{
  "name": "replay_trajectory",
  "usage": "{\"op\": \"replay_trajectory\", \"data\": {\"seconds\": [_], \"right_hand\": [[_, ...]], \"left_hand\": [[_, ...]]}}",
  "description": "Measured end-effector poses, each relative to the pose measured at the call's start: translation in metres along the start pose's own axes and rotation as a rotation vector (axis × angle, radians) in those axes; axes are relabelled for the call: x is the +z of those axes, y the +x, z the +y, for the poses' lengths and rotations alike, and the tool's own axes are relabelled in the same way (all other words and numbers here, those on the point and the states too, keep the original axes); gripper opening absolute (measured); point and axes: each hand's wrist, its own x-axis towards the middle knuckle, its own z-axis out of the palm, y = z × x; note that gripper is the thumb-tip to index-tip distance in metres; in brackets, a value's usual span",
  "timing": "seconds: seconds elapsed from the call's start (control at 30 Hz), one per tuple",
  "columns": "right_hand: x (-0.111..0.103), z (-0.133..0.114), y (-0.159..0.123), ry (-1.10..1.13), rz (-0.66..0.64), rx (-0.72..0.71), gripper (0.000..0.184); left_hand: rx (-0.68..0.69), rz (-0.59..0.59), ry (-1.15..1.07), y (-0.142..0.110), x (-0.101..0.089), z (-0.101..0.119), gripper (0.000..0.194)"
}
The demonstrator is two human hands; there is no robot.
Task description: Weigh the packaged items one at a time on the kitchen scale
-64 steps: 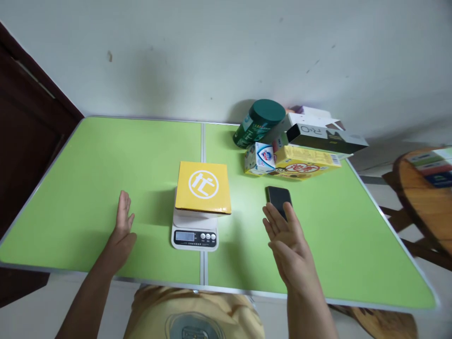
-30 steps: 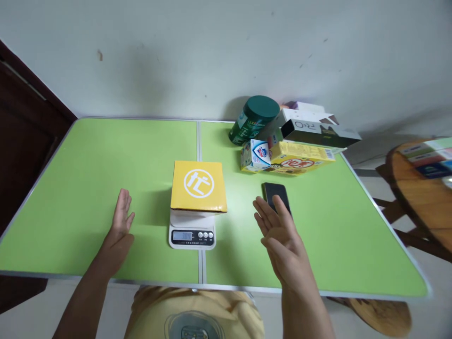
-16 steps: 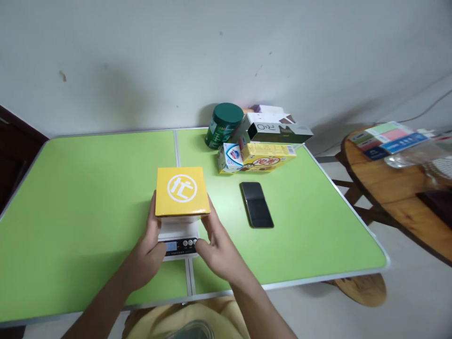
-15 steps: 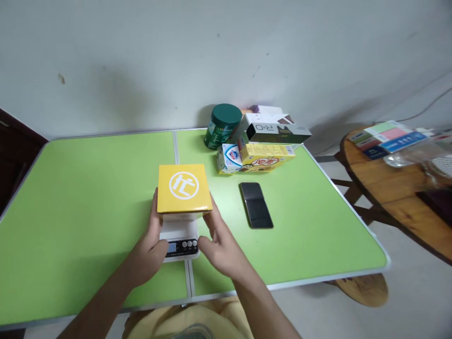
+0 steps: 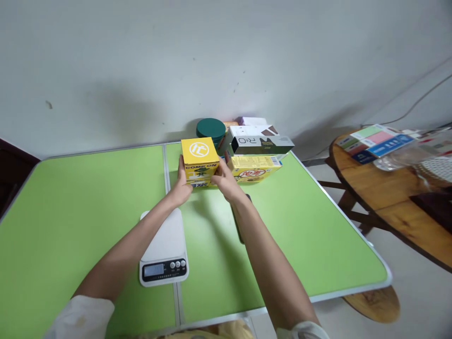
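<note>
My left hand (image 5: 181,188) and right hand (image 5: 228,184) grip the yellow box (image 5: 200,150) near the worktop's (image 5: 95,193) back edge; best hold it level.

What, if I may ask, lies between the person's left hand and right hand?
In the head view, the yellow COME ON box is between the left hand and the right hand, held at its sides.

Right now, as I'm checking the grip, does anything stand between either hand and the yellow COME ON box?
Nothing visible: the left hand and right hand hold the yellow COME ON box from opposite sides. The green-lidded jar stands behind it.
</note>
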Motion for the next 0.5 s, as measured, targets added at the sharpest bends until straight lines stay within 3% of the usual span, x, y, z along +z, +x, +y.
{"op": "replay_trajectory", "data": {"seconds": [0.27, 0.5], "right_hand": [[-0.011, 0.014, 0.012, -0.016, 0.076, 0.005, 0.074], [-0.009, 0.006, 0.011, -0.004, 0.105, 0.03, 0.074]], "left_hand": [[-0.042, -0.009, 0.013, 0.019, 0.003, -0.008, 0.114], [-0.092, -0.005, 0.008, 0.022, 0.012, 0.001, 0.114]]}}
